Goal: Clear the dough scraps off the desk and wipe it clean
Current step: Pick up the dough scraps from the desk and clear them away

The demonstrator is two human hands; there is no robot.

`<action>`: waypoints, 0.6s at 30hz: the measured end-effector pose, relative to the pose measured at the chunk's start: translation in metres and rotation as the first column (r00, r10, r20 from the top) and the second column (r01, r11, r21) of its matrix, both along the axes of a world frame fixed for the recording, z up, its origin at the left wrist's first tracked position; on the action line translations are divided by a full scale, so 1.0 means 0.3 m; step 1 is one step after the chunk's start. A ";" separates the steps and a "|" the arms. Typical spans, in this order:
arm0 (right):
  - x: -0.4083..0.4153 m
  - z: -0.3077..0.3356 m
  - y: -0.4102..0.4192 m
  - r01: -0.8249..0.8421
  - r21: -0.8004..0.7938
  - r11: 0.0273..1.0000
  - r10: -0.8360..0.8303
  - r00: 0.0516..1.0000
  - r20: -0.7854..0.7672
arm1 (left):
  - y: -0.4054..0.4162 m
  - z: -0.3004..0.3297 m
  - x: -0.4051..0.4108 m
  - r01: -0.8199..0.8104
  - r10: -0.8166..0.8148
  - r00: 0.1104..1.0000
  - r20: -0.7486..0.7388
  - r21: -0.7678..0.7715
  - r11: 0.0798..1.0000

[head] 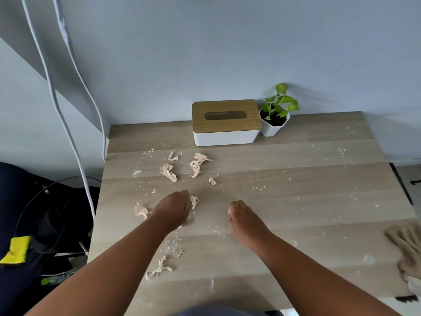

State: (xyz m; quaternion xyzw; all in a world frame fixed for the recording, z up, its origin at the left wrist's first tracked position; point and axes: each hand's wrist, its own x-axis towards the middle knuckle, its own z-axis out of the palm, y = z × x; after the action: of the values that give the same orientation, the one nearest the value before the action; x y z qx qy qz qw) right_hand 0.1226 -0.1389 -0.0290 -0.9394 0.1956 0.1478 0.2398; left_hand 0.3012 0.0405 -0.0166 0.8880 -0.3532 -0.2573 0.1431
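**Scrap pickup at mid-tabletop, both hands low**

Left hand (172, 209) hovered knuckles-up over the tabletop (296, 179), fingers curled down, a small dough scrap (194, 202) just beside its fingertips on the right. Whether its grip was on anything: could not tell, the underside was hidden. Right hand (245, 218) sat near, fingers curled under; a pale bit showed at the fingertips, possibly a pinched crumb, too small to confirm.

Remaining scraps:
- far cluster (197, 164) plus a twisted strip (168, 171) and a small curl (173, 156), near the tissue box (226, 122)
- one crumb (212, 181) between the cluster and the hands
- lump (141, 210) just left of the left wrist
- stringy piece (159, 267) near edge, by the left forearm

Flour dust spread across most of the surface. Cloth (407, 249) lay at the right edge, untouched. Potted plant (276, 115) stood beside the box.

Judgement: still early, collecting phase. Best approach: gather the big pieces first and press the small ones into a lump so they stick together. Pinch low; thin strips likely tear if dragged. Leave the flour for the cloth and wipe toward the near edge, away from box and plant.
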 end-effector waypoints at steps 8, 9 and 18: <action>0.052 0.011 -0.014 0.076 0.099 0.992 -0.082 0.995 0.056 | -0.012 -0.022 0.023 0.021 -0.021 1.000 -0.008 0.045 0.999; 0.058 0.013 -0.015 0.085 0.107 0.991 -0.091 0.994 0.060 | -0.010 -0.021 0.025 0.026 -0.026 1.000 0.000 0.027 0.999; 0.186 0.025 -0.029 0.196 0.091 0.976 -0.207 0.971 0.123 | -0.018 -0.052 0.036 0.123 -0.130 0.989 0.078 0.086 0.989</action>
State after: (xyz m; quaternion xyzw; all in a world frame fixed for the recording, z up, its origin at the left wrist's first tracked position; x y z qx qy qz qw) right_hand 0.1784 -0.1477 -0.0214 -0.9123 0.2677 0.0677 0.3025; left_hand 0.3120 0.0352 -0.0323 0.8788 -0.4037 -0.2428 0.0756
